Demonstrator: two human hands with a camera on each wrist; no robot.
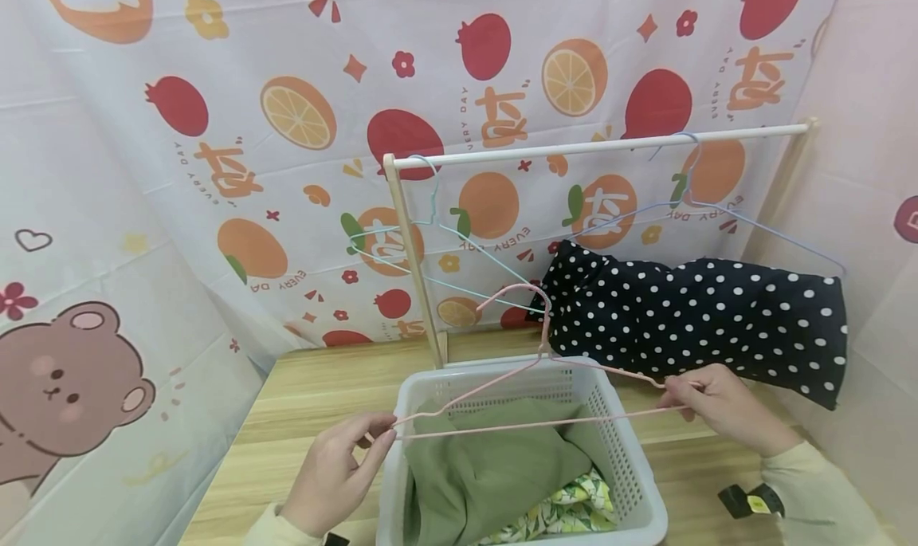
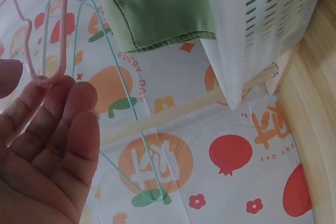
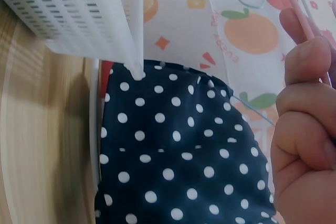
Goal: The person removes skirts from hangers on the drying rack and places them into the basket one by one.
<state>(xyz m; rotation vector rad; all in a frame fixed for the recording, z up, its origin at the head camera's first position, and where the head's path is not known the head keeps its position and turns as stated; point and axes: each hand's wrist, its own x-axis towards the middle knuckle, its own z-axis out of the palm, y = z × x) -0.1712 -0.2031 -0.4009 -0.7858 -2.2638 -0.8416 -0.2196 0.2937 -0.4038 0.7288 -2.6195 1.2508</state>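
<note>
Both hands hold a pink clothes hanger (image 1: 502, 429) level above the basket, its hook pointing up and away. My left hand (image 1: 337, 462) pinches the hanger's left end between thumb and fingers. At the opposite end, my right hand (image 1: 720, 406) grips the right corner with curled fingers. Below the hanger, a white perforated basket (image 1: 649, 482) contains a green cloth (image 1: 495, 466) and a yellow-green patterned cloth (image 1: 581, 502). In the left wrist view, the pink hanger (image 2: 64, 30) rests against the fingertips; the right wrist view shows the right hand (image 3: 307, 119) curled around its bar.
Behind the basket stands a rack with a white rail (image 1: 602, 143). A teal hanger (image 1: 466, 247) hangs at its left, a blue hanger (image 1: 688, 199) at its right. Black polka-dot fabric (image 1: 696, 315) hangs below the rail. Everything stands on a wooden table (image 1: 308, 402).
</note>
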